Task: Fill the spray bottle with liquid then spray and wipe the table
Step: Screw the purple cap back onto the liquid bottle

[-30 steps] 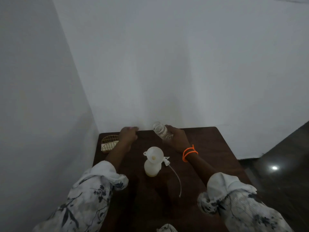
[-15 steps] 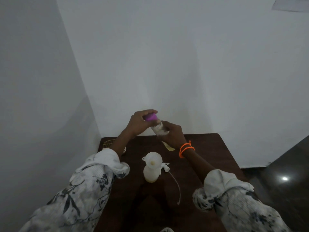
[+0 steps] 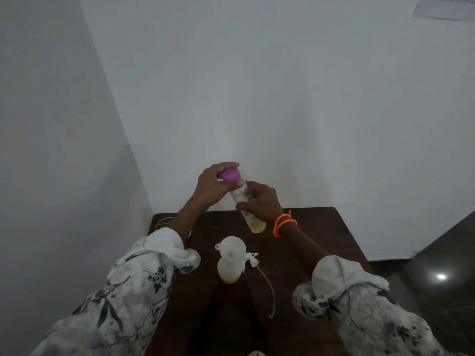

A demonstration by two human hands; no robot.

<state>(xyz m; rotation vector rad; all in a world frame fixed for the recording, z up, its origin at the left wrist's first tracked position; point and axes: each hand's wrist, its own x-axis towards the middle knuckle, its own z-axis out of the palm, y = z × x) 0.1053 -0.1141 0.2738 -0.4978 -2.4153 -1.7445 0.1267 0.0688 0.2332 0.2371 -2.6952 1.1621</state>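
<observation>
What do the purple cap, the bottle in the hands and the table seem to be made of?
Cap: probably plastic, an even, opaque purple with a dull sheen.
Bottle: clear plastic or glass, open; the yellowish liquid at its lower end shows through the wall.
Table: seems dark brown wood or veneer, matt; the dim light hides any grain.

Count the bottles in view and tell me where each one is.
2. A clear bottle with a purple cap, held tilted above the table by both hands; the spray bottle stands on the table, a funnel in its neck.
</observation>
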